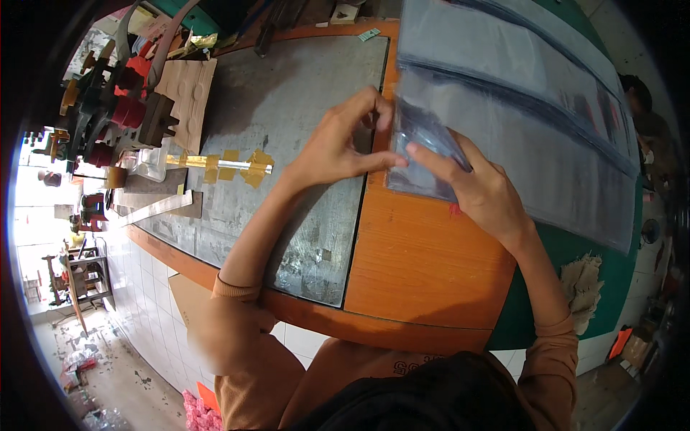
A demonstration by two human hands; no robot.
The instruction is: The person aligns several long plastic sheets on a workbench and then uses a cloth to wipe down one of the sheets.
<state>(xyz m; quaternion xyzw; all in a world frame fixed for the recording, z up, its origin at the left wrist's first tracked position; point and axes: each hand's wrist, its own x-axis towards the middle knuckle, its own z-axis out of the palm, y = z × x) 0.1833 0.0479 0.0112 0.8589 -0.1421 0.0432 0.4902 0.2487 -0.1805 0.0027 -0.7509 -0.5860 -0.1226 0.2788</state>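
Plastic sheets, clear and stacked in overlapping rows, lie across the orange board and green surface. Our right hand is partly closed on the curled left end of the front stack, film between its fingers. Our left hand is half open beside that end, thumb and forefinger apart; we see nothing in its grasp and cannot tell whether its thumb touches film. Caution: we judge that clinging film could make several sheets lift together. Excess finger pressure could crease the bent end; a sideways pull could skew the stack.
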